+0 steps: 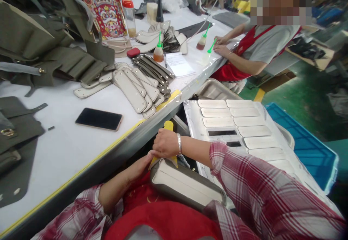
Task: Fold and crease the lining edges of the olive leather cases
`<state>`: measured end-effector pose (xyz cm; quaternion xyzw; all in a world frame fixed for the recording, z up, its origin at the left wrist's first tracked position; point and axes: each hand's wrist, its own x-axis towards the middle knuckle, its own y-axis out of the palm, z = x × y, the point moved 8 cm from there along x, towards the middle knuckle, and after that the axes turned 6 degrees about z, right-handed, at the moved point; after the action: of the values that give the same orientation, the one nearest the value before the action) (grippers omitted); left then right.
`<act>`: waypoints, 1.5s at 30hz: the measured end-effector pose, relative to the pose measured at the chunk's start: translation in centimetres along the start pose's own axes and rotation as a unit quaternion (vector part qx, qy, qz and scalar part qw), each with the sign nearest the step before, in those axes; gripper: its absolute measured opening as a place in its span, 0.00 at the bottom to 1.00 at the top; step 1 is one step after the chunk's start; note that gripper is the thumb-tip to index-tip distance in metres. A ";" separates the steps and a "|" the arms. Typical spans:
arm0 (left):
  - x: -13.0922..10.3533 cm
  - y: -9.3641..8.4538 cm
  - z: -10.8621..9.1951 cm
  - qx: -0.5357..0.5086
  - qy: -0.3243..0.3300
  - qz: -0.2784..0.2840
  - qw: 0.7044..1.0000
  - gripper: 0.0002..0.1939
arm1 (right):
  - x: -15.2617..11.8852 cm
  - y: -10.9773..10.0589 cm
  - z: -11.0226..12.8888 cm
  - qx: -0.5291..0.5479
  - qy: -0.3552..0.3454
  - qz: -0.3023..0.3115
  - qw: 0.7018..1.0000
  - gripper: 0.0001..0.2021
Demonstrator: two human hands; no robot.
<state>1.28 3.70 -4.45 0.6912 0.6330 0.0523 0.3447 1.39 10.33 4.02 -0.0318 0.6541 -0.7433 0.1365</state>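
Note:
My right hand (pixel 166 143), with a silver bracelet at the wrist, is closed around a yellow tool (pixel 168 125). The tool's rounded end sticks up above the fist, and two yellow parts spread out below it. Its exact kind is hidden by the fingers. My left hand (pixel 140 167) meets the right one at the far end of a dark olive bag (pixel 187 182) with a pale cream panel. The left fingertips are mostly hidden at the tool and the bag's corner. The bag rests slanted on my lap, against a red apron (pixel 160 218).
On the white table (pixel 62 153) are a black phone (pixel 99 118), stacked pale strips (pixel 130 89), olive bag pieces (pixel 89 62) and glue bottles (pixel 158 50). A board of pale strips (pixel 225 122) and a blue crate (pixel 299 142) stand at right. A co-worker's hands (pixel 221 46) hold a green nozzle.

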 end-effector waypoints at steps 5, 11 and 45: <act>0.3 -0.1 -2.0 0.265 -0.027 -0.068 0.961 0.34 | 0.1 0.6 0.1 0.031 -0.013 0.013 0.999 0.16; -0.9 0.2 -1.4 0.310 -0.083 -0.146 0.936 0.38 | -0.2 0.9 0.4 0.053 0.009 0.012 0.998 0.17; 3.0 2.8 -3.3 0.273 -0.059 0.039 0.960 0.20 | -6.5 2.9 -0.1 0.116 0.292 0.024 0.949 0.19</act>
<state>2.52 7.92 -1.56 0.7850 0.5744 -0.1494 0.1775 8.09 11.70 1.99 0.2185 0.5748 -0.7876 -0.0401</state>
